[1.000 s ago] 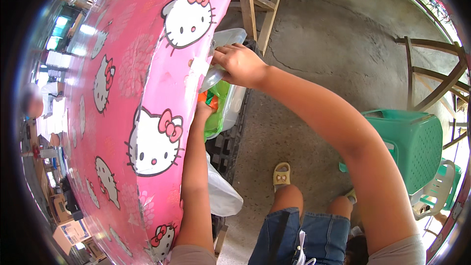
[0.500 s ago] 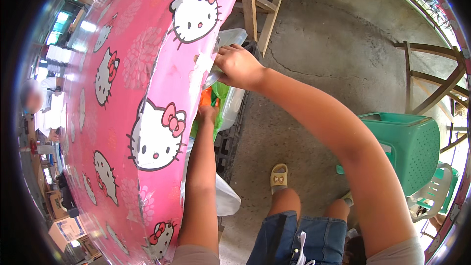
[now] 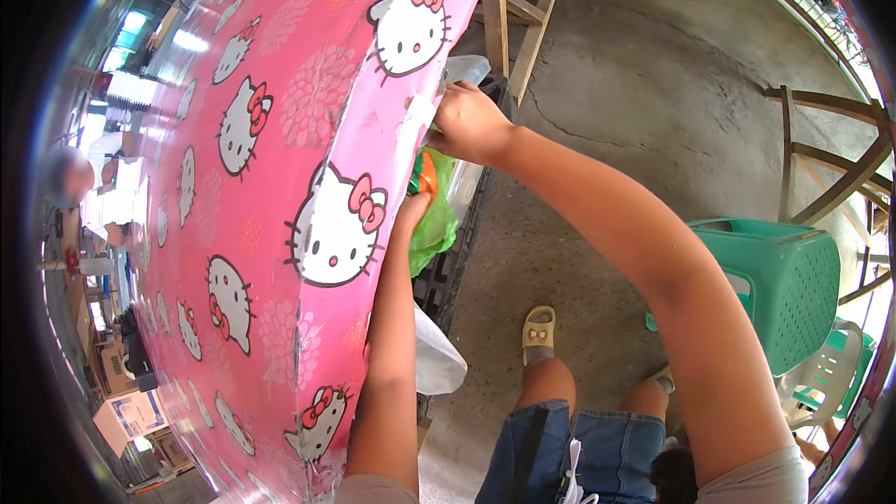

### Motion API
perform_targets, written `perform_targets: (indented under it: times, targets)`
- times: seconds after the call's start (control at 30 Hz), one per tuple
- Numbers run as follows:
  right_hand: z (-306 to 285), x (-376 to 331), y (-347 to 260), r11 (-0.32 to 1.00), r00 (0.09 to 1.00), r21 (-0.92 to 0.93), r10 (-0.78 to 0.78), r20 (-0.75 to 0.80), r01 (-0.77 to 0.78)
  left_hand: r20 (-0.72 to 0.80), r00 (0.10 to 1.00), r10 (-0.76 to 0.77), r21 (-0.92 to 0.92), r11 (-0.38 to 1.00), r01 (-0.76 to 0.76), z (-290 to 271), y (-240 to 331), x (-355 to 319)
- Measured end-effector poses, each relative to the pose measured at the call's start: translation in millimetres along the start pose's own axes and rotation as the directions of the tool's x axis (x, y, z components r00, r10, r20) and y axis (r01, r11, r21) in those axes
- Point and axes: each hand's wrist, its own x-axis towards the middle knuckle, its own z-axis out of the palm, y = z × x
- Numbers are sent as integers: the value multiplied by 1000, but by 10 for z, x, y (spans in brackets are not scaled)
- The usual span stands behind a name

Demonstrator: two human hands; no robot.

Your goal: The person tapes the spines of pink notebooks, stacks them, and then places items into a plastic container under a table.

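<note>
My left hand (image 3: 416, 209) reaches in under the edge of a pink table (image 3: 280, 177), its fingers partly hidden. It is closed on an orange and green bundle (image 3: 426, 173), whose kind I cannot make out. A light-green plastic bag (image 3: 434, 236) hangs around and below that hand. Beside the table's rim, my right hand (image 3: 469, 123) is curled with its fingertips tucked behind the edge, so what it grips is hidden. A clear plastic container (image 3: 466, 68) shows just beyond it, partly under the table.
A black slatted pallet (image 3: 450, 282) lies below the table, with a white sack (image 3: 437, 355) beside it. Wooden legs (image 3: 523, 23) stand at the far end. Green plastic stools (image 3: 775, 289) and a wooden frame (image 3: 831, 154) are on the right. A person sits across the table.
The view has shifted, so the table appears farther right. My left hand has drawn slightly outward with the orange and green bundle, and more of the light-green bag shows. My right hand stays at the rim.
</note>
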Motion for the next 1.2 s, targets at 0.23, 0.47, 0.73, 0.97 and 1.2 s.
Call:
perform_targets:
  times: [0.23, 0.47, 0.73, 0.97, 1.2]
  targets:
    - [147, -97, -245, 994, 986, -105, 48, 160, -31, 98, 992, 79, 62, 994, -85, 27, -18, -198]
    - [575, -270, -517, 941, 940, -314, -12, 340, 125, 24, 969, 244, 171, 954, -245, -88, -85, -350]
    - [720, -222, -258, 984, 963, -170, -6, 269, 53, 101, 993, -56, -132, 989, 69, -333, 289, -727]
    - [704, 124, -128, 994, 1000, 107, -19, 10, 17, -289, 949, -126, -496, 867, -37, -556, -353, -1069]
    - [468, 198, 64, 933, 972, 273, 226, 65, -236, -281, 794, -539, -949, 33, -314, -1113, -206, -1137]
